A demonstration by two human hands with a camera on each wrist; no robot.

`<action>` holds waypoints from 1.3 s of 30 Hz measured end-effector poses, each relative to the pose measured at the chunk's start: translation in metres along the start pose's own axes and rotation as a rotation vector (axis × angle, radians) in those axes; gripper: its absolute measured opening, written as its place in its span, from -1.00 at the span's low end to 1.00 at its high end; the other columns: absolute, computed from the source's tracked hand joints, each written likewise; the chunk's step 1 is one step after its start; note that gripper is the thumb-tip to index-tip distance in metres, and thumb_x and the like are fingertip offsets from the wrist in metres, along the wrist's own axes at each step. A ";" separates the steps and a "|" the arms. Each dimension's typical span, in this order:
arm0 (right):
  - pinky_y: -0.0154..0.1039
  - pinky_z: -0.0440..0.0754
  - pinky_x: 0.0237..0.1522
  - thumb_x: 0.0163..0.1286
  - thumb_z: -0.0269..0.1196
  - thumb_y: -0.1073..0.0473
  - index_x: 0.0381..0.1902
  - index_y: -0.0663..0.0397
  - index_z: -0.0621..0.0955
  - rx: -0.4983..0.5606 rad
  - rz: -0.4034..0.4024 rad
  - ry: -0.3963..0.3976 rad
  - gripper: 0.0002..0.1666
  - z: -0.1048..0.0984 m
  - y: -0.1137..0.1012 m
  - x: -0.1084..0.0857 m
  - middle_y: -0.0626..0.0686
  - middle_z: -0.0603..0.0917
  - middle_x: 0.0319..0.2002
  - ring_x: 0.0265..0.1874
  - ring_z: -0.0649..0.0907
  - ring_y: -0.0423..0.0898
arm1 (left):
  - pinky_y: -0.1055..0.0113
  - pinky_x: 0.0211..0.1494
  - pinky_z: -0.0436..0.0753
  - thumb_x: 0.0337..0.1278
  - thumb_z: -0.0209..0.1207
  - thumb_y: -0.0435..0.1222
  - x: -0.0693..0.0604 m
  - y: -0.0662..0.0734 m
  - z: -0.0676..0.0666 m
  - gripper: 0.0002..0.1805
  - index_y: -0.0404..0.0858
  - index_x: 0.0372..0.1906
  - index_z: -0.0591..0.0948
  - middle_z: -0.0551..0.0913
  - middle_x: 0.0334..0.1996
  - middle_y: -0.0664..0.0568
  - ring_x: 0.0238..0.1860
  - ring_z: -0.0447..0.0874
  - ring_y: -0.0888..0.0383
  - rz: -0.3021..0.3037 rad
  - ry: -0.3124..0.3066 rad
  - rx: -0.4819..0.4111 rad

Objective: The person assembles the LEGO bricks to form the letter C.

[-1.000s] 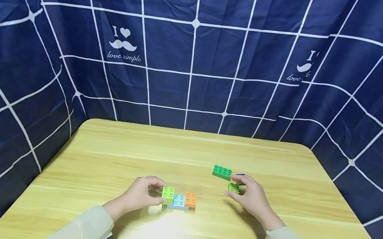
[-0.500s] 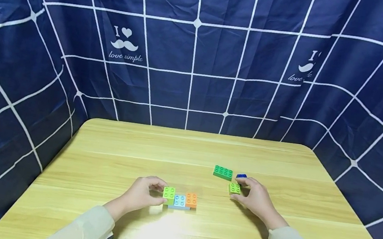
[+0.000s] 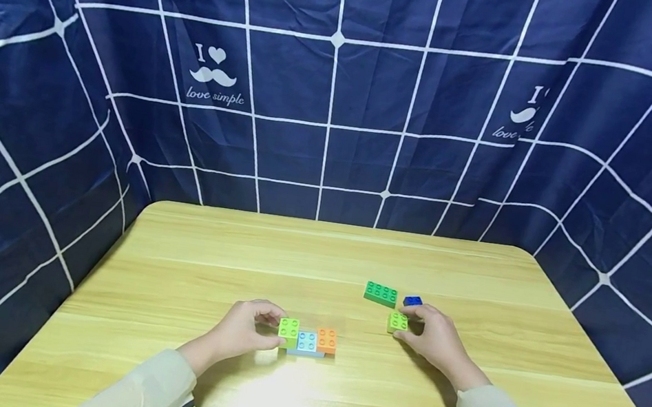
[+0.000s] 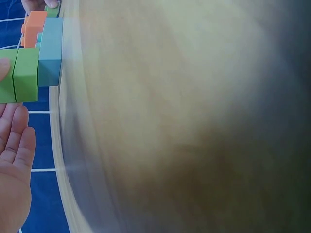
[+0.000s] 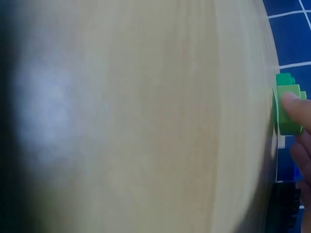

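My left hand pinches a lime green block at the left end of a light blue block. An orange block sits on its right end. In the left wrist view two green blocks are stacked under the thumb, beside the light blue one. My right hand pinches another lime block between thumb and fingers; the right wrist view shows the thumb on that block's side.
A dark green block lies just behind the right hand's block, and a small blue block is behind the right fingers. The wooden table ends at a dark blue curtain with white lines.
The right hand's lime block has turned from tilted to upright, studs up. The blue block behind the right fingers shows more. My left hand keeps its grip on the joined blocks.
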State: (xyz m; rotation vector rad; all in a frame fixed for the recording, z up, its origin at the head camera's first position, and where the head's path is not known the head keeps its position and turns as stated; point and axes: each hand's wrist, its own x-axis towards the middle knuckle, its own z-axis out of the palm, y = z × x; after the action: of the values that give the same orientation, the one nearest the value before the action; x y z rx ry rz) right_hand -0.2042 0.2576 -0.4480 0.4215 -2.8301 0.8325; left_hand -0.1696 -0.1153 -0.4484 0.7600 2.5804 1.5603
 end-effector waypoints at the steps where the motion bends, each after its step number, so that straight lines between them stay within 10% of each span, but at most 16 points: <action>1: 0.09 0.54 0.00 0.04 0.49 0.14 -0.01 0.14 0.64 0.002 0.000 -0.001 -0.47 0.000 -0.002 0.000 0.08 0.65 -0.12 -0.10 0.62 0.10 | 0.22 -0.03 0.61 -0.15 0.43 -0.37 0.000 0.000 0.000 -0.67 -0.22 -0.17 0.67 0.64 -0.28 0.19 -0.20 0.60 0.10 -0.001 -0.001 -0.001; 18: 0.09 0.54 0.00 -0.01 0.52 0.05 -0.05 -0.08 0.67 0.105 -0.142 0.037 -0.49 0.004 -0.064 0.009 -0.10 0.65 -0.21 -0.15 0.61 -0.05 | 0.20 -0.01 0.61 -0.14 0.42 -0.37 0.000 0.005 -0.002 -0.67 -0.24 -0.15 0.66 0.64 -0.25 0.16 -0.18 0.59 0.08 -0.013 -0.015 -0.009; 39: -0.15 0.61 -0.08 0.04 0.49 0.07 -0.08 0.00 0.68 0.241 -0.307 -0.142 -0.55 0.036 -0.145 0.022 -0.17 0.60 -0.20 -0.20 0.59 -0.18 | 0.24 -0.02 0.61 -0.15 0.43 -0.37 0.001 0.003 -0.002 -0.67 -0.23 -0.16 0.66 0.65 -0.26 0.16 -0.20 0.61 0.09 0.031 -0.003 0.027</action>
State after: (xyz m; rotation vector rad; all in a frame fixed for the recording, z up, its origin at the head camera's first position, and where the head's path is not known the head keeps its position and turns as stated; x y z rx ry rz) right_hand -0.1821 0.1162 -0.3996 0.9563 -2.6911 1.1157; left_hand -0.1695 -0.1155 -0.4450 0.8076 2.6049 1.5349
